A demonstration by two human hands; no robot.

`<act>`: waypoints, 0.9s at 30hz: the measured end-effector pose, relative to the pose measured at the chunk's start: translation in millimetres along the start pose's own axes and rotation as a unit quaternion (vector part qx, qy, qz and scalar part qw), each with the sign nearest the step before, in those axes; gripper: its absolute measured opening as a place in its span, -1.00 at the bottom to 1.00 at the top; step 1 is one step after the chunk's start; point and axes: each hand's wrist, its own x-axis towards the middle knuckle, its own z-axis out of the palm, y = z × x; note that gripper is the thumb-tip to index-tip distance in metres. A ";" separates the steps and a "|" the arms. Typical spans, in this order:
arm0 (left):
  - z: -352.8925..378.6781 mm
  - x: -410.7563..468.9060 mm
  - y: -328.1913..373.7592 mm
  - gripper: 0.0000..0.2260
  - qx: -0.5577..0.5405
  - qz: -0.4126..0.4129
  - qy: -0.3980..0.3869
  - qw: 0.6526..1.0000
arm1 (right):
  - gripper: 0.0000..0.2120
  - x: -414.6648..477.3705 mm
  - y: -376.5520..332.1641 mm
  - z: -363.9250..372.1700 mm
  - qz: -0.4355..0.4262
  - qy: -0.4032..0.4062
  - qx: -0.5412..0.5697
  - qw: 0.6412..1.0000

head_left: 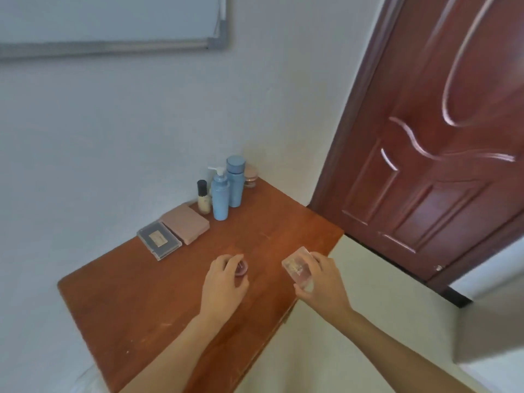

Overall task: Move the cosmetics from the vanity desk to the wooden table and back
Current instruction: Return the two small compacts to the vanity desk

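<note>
My left hand (225, 282) grips a small round pink jar (242, 268) from above, low over the wooden table (147, 302). A clear square bottle (298, 268) is held in my right hand (320, 282) above the table's right edge. Along the wall stand a grey clear case (159, 240), a pink compact box (185, 223), a beige foundation bottle (203, 197), a blue pump bottle (220, 195), a taller blue bottle (236, 180) and a small pink jar (251, 175) behind it.
A dark red wooden door (442, 131) stands to the right of the table. A whiteboard (113, 21) hangs on the white wall above. Pale floor (368, 293) lies right of the table's edge.
</note>
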 end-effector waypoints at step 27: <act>249.2 -184.7 459.4 -0.73 -0.161 0.386 -0.221 0.881 | -0.49 -428.0 254.6 -329.2 0.329 0.323 -0.158 0.873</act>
